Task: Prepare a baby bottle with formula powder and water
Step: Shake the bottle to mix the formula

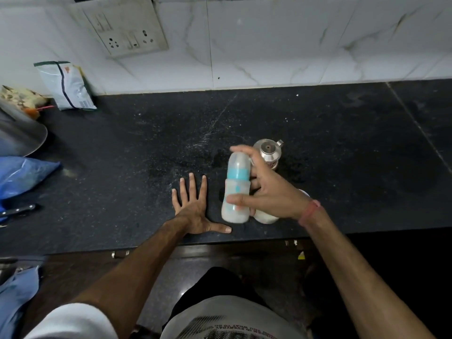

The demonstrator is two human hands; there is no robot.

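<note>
I see one baby bottle in my right hand: a cloudy plastic cylinder with a rounded clear cap and a turquoise collar at the neck, blurred at the edges, its lower part white with what looks like milky liquid. My right hand grips it from the side, thumb across the lower body, forefinger reaching over the cap, the other fingers curled behind. The bottle is held upright, tilted slightly, above the tabletop. A red thread band circles that wrist.

My left hand lies flat and open on the tabletop just left of the bottle, fingers spread and straight, thumb pointing toward the bottle's base, holding nothing.

The tabletop is dark speckled stone, dusted with fine white powder beyond the left hand. Just behind the right hand stands one shiny metal pot, round, with a lid and small spout. Under the right wrist sits one white rounded container, mostly hidden; I cannot tell what it is.

Far left of the left hand are one glossy silver pouch leaning on the white marbled tile wall, one steel bowl rim, one crumpled blue plastic bag, and one black-handled knife. One grimy socket plate is fixed to the wall above.
</note>
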